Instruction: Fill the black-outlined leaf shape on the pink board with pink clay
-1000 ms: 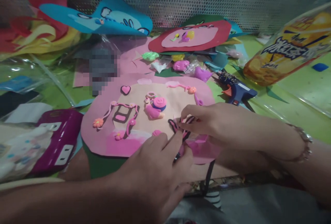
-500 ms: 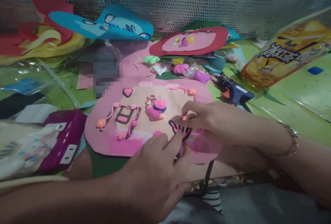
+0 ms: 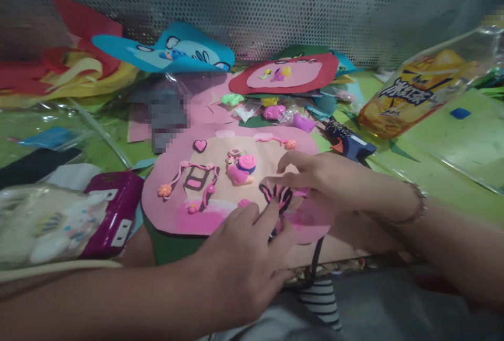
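Observation:
A round pink craft board lies in front of me, decorated with a clay snail, a small heart and a pink swing with flowers. My right hand pinches a black-and-pink striped clay piece against the board's right part, fingers closed on it. My left hand rests on the board's lower edge, its fingers stretched flat and touching the same striped piece from below.
A blue glue gun lies right of the board. Behind are clay lumps in bags, a red-rimmed craft board, blue and red foam sheets, a yellow bottle at right, a magenta box at left.
The view shifted a little, so everything sits further right and lower. My right hand's fingers closed lower over the striped piece. My left hand stayed in place.

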A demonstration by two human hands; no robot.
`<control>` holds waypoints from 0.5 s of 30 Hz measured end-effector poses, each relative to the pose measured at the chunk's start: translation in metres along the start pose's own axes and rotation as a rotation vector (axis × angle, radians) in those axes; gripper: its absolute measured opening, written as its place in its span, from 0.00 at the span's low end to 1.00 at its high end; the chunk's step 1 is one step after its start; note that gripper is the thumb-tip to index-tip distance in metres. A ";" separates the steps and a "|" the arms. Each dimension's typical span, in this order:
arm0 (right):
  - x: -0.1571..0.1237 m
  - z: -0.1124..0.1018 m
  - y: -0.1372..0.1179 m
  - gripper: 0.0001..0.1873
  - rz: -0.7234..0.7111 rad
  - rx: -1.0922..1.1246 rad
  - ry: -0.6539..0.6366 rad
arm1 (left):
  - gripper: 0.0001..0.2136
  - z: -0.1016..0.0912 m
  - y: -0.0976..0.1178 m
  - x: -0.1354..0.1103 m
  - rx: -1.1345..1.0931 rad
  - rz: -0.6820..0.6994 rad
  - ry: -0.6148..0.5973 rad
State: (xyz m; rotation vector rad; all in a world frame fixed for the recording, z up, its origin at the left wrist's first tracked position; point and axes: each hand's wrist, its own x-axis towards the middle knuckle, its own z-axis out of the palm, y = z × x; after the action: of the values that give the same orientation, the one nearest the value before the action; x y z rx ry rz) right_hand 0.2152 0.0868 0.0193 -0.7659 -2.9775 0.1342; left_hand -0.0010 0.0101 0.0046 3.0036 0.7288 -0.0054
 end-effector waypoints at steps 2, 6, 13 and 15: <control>0.003 0.004 0.004 0.24 0.027 0.053 0.160 | 0.19 0.001 0.001 -0.001 -0.054 -0.038 -0.001; 0.018 0.009 -0.003 0.21 0.003 -0.073 0.295 | 0.20 -0.001 0.002 -0.003 -0.075 -0.084 -0.002; 0.085 -0.029 -0.023 0.25 -0.090 -0.393 0.127 | 0.21 -0.004 0.005 -0.005 -0.046 -0.147 0.025; 0.113 -0.040 -0.018 0.25 -0.086 -0.400 0.127 | 0.19 -0.004 0.004 -0.005 -0.046 -0.144 0.042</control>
State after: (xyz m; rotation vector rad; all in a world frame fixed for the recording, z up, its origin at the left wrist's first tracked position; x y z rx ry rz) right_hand 0.1109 0.1290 0.0656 -0.6441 -2.9399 -0.5078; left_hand -0.0037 0.0039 0.0084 2.9091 0.9336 0.0684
